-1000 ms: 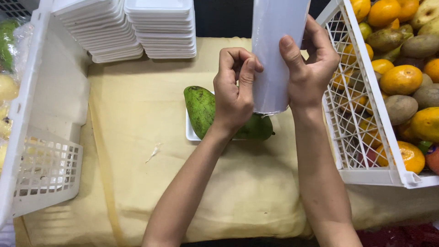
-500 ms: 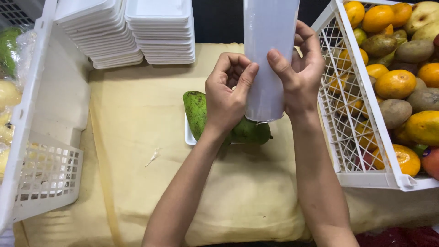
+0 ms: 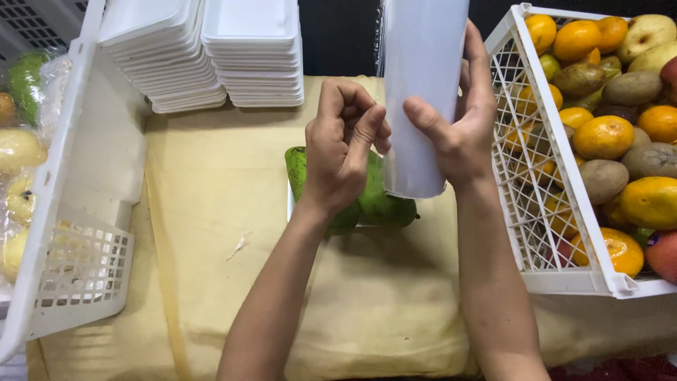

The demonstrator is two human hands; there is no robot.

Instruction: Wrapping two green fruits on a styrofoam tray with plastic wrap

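Your right hand is wrapped around the roll of cling film and holds it upright above the green mango, thumb pressed on the front, so the roll stays firm while the other hand works on it. Your left hand is just left of the roll, with thumb and forefinger pinched together at the roll's edge; it seems they pick at the loose end of the film, but I cannot tell if they have really caught it.

The mango lies on a small white tray, directly under your hands, ready below the film. It rests on the yellow cloth that covers the table. Behind the mango, stacks of white foam trays stand close for reach. To the right of the mango is a white crate full of oranges and other fruits. To the left is another white crate with wrapped fruits beyond it.
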